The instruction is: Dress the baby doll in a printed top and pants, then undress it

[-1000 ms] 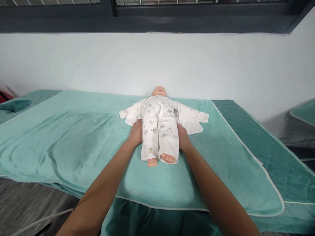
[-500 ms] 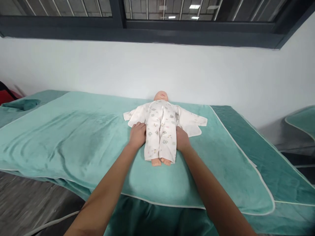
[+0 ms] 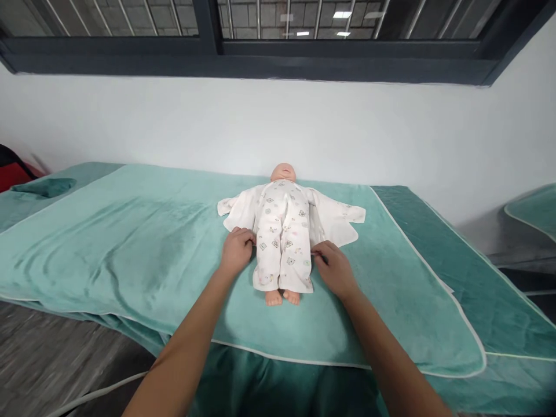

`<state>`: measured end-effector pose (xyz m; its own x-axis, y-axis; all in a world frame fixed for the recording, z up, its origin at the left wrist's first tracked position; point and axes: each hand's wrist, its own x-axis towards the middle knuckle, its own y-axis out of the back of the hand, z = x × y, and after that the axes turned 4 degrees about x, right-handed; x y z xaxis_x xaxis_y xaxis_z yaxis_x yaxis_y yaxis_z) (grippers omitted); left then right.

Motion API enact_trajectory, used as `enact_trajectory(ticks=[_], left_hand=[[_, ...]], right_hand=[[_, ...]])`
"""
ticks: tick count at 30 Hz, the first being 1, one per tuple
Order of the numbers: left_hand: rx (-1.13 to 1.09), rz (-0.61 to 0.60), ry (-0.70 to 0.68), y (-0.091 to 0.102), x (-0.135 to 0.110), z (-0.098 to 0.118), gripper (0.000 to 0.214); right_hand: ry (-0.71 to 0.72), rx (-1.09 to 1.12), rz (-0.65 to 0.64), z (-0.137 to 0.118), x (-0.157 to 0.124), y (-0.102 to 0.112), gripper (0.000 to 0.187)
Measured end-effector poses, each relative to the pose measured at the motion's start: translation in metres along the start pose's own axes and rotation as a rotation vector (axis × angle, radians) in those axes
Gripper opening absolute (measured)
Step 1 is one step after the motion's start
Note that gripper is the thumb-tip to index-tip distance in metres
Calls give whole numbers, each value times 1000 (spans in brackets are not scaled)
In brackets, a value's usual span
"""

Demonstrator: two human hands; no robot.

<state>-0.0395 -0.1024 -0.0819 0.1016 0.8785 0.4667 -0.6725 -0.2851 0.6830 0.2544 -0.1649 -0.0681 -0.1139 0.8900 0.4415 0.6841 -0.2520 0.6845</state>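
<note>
A baby doll (image 3: 284,172) lies on its back, head toward the wall, bare feet toward me. White printed pants (image 3: 270,246) cover its legs. A white baby shirt (image 3: 334,217) spreads out on both sides, its sleeves stretched sideways; whether the doll's arms are inside is hidden. My left hand (image 3: 237,252) is closed beside the doll's leg, fingertips pinching the shirt's lower edge. On the other side my right hand (image 3: 335,267) pinches the shirt's lower edge, close to the pants.
Under the doll lies a light green blanket (image 3: 143,231) with pale piping, over a darker green bed cover (image 3: 456,260). A white wall (image 3: 174,121) and a dark window frame (image 3: 304,63) stand behind. A red and black object (image 3: 11,174) is at far left, a pale cable (image 3: 99,394) at lower left.
Both hands have moved slightly toward me, the right hand also outward. The shirt's lower edges and the doll's feet sit a little nearer to me. The view has tilted slightly.
</note>
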Motion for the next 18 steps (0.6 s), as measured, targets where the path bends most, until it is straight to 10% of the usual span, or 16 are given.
enact_trajectory(ticks=[6, 13, 18], left_hand=[[-522, 427, 489, 1, 7, -23, 16], [-285, 321, 413, -8, 8, -18, 22], [-282, 319, 409, -7, 8, -16, 20]], right_hand=[[-335, -323, 260, 43, 23, 25, 34], [-721, -164, 171, 62, 60, 45, 19], [-573, 80, 216, 31, 98, 34, 19]])
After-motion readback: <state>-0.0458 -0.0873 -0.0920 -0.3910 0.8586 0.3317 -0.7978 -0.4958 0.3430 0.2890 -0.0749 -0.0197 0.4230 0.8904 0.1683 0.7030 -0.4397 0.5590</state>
